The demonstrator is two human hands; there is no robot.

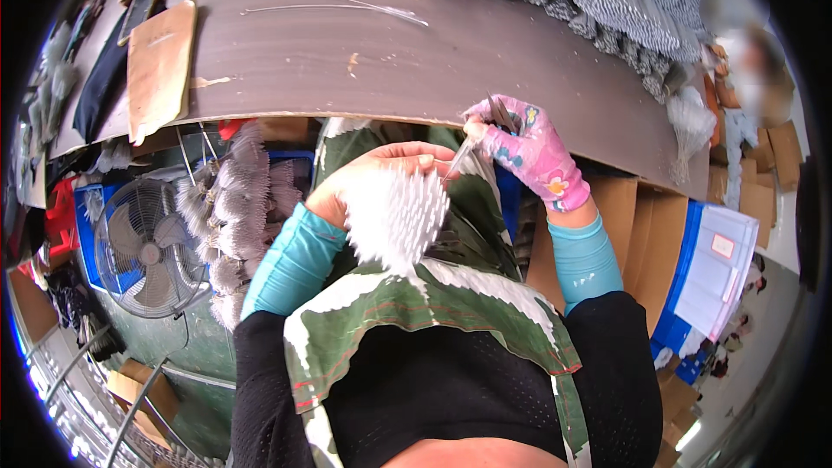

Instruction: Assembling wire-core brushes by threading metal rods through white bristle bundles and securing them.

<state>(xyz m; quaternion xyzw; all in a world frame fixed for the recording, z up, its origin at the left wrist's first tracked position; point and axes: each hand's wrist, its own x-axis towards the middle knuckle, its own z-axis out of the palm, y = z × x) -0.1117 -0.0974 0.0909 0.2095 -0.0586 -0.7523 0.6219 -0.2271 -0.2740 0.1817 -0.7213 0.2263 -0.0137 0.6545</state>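
Observation:
My left hand [381, 169], bare, is closed around a bundle of thin white strands [397, 217]. The bundle's many tips fan out toward my body, in front of my green and white apron. On the right, my right hand [529, 143] wears a pink flowered glove. A dark, pointed metal tool [501, 114] sticks out of its grip; the glove hides the rest, so its exact kind is unclear. The gloved thumb and finger also pinch a thin pale end [464, 154] at the bundle's right side, close to my left fingertips.
A brown table [329, 61] crosses in front, with loose wires [347, 7] and brown paper [162, 65] on it. Grey wire bundles [589, 0] are piled at the far right. A fan [149, 253] and hanging bundles [243, 199] stand left; cardboard [620, 243] and a blue crate [693, 282] right.

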